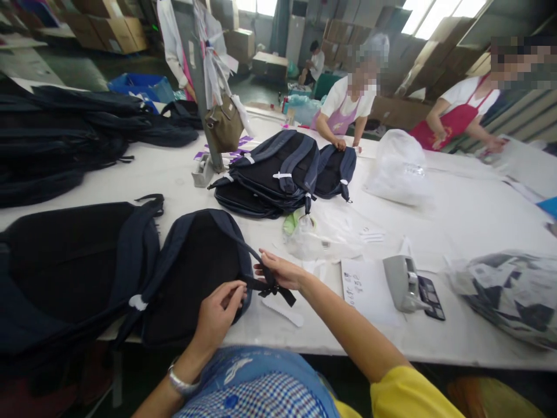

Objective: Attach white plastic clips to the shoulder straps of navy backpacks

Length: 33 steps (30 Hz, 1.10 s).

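Note:
A dark navy backpack (191, 273) lies on the table in front of me, its black padded back facing up. My left hand (221, 307) is closed in a pinch at its right edge, on the black webbing (255, 283) of a shoulder strap. My right hand (278, 270) is wrapped round the same strap near its buckle, the thumb side up. A loose end of webbing (287, 296) hangs below that hand. One white paper band (138, 302) is on the backpack's left strap. Beneath my right hand, a white paper strip (285, 313) lies flat on the table.
Another backpack (65, 255) lies at left, and a pile of them (52, 139) behind. More backpacks (278, 168) are stacked ahead, by a metal post (204, 87). A tape dispenser (402, 284) and plastic bag (513, 296) stand at right. Two co-workers (343, 104) work across the table.

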Available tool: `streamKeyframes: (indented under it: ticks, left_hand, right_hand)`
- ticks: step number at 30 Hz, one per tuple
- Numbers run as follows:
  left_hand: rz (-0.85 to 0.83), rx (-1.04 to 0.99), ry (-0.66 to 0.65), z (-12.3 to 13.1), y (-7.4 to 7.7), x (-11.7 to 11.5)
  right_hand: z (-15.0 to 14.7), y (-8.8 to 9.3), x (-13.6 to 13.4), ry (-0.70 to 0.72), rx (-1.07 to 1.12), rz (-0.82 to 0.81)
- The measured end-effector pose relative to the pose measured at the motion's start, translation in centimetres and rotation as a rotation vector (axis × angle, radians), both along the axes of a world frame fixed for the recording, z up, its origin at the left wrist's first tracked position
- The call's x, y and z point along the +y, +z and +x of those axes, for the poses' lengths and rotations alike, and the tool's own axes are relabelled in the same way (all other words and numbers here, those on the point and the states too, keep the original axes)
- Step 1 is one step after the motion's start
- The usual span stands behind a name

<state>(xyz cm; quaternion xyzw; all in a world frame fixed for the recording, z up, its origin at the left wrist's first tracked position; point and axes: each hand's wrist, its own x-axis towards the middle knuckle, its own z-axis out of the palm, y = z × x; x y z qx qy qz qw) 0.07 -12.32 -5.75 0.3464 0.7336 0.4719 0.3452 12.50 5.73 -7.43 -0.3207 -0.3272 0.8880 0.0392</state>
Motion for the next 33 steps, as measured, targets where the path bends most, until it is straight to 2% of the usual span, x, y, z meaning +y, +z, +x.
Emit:
streamKeyframes:
  ticks: [2,5,8,12,13,15,18,20,25,33]
  left_hand:
    - [0.026,-0.006,-0.045,1.4,1.4,0.9]
    - [0.045,0.115,-0.107,2.3,1.8,1.0]
    - [0.055,0.187,-0.040,2.3,1.8,0.9]
    - [0.045,0.165,0.025,1.8,2.9,0.7]
    - [0.025,0.142,0.021,1.7,3.1,0.5]
    - [-0.024,0.085,0.007,1.5,3.2,-0.2]
    - [-0.088,-0.023,-0.004,2.0,2.0,-2.1]
    - [-0.110,-0.089,0.006,2.6,0.8,-3.6]
    - [-0.112,-0.190,0.093,3.6,-2.4,-6.1]
    - [-0.176,-0.210,0.137,3.2,-7.3,-6.2]
  right_hand:
    - [-0.6,0.6,-0.8,-0.097,0.036,-0.039]
    - [-1.3,1.8,-1.5,-0.101,0.115,-0.060]
    - [-1.7,3.4,-2.1,-0.065,0.175,-0.055]
    - [-2.5,5.1,-2.4,0.074,0.201,-0.068]
    - [-2.8,5.4,-2.2,0.074,0.201,-0.054]
    - [-3.7,6.1,-1.4,-0.012,0.212,0.006]
    - [-5.3,7.0,0.6,-0.221,0.246,0.086]
    - [-6.3,7.5,1.8,-0.304,0.263,0.127]
    - [-8.3,8.0,2.1,-0.246,0.259,0.188]
    - [-10.6,7.2,1.2,-0.246,0.248,0.233]
